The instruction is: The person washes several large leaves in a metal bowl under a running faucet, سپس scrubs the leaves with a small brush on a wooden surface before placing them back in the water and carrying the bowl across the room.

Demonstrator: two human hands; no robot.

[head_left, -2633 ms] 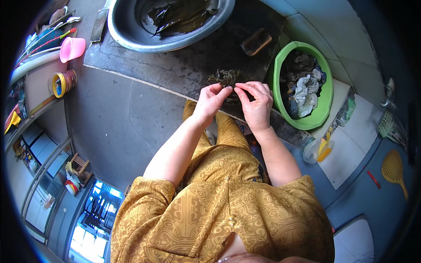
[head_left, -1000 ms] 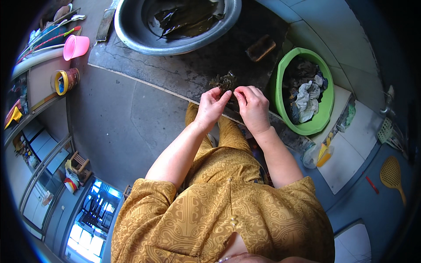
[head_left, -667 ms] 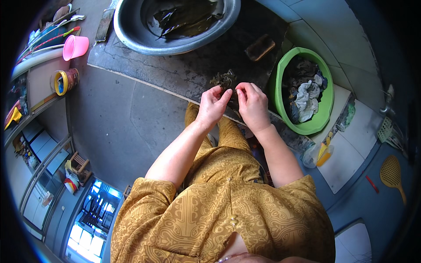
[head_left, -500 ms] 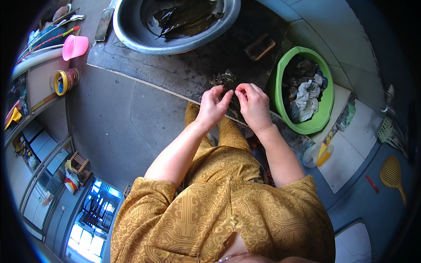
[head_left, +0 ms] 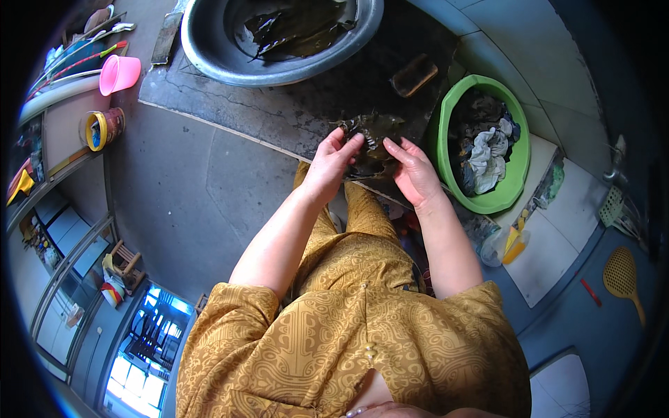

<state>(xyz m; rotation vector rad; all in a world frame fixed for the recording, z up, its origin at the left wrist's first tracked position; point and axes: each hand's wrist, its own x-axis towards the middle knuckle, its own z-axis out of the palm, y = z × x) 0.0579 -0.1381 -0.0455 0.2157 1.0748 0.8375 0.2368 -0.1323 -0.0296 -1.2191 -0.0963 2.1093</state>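
Between my two hands, over the near edge of the dark slab, a thin, dark brown-green piece (head_left: 376,127) with ragged, frilly edges is spread apart. It looks wet, but whether it is seaweed or cloth I cannot tell. My left hand (head_left: 333,159) pinches its left side between thumb and fingers. On its right side, my right hand (head_left: 414,169) has thumb and forefinger closed at the edge, other fingers loosely curled. Part of the piece hangs below the fingers. Beyond, a large grey metal basin (head_left: 279,75) contains water and dark, glossy sheets (head_left: 300,31).
The dark slab (head_left: 230,104) carries a brown scrubbing brush (head_left: 414,75). At my right stands a green tub (head_left: 517,174) of dark and white cloths (head_left: 488,157). To the left are a pink bucket (head_left: 119,75) and a yellow-rimmed pail (head_left: 104,130). A yellow strainer (head_left: 622,275) lies far right.
My hands have moved apart from a close pinch, the right one shifting right and slightly down. The dark frilly piece, bunched before, is now spread wider between them.
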